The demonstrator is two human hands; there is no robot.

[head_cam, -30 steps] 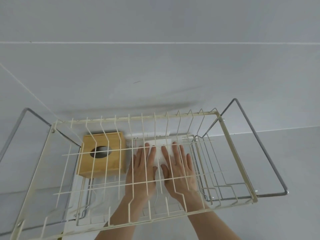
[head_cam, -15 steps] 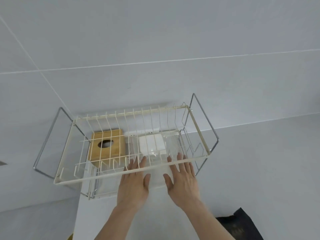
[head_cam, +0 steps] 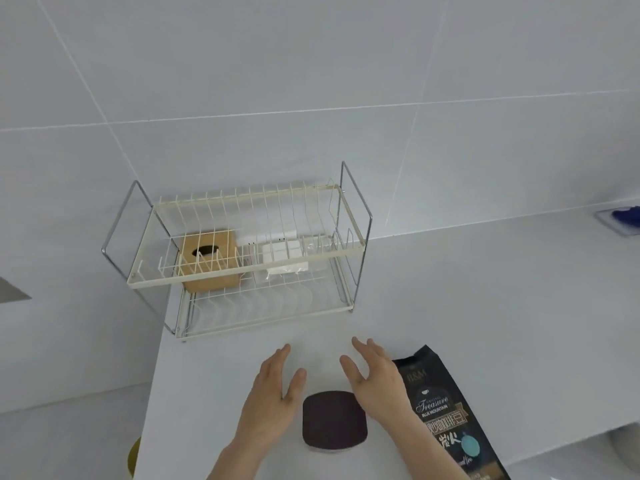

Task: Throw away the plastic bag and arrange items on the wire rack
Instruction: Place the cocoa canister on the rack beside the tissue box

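Note:
A cream two-tier wire rack [head_cam: 242,271] stands on the white counter against the tiled wall. On its lower tier sit a wooden box with a round hole [head_cam: 209,259] and a white block in clear plastic wrap [head_cam: 285,259]. My left hand [head_cam: 273,396] and my right hand [head_cam: 375,379] hover open over the counter in front of the rack, holding nothing. Between them lies a dark rounded-square lidded container [head_cam: 333,420]. A black coffee bag [head_cam: 446,417] lies flat just right of my right hand.
The counter [head_cam: 485,306] runs right along the wall, its left edge dropping off below the rack. A clear dish with something blue [head_cam: 621,220] sits at the far right. A yellow round object [head_cam: 133,455] shows below the counter's left edge.
Both hands have drawn back out of the rack toward me, leaving the white wrapped block on the lower tier. The view has pulled back, and the dark container and coffee bag have come into sight.

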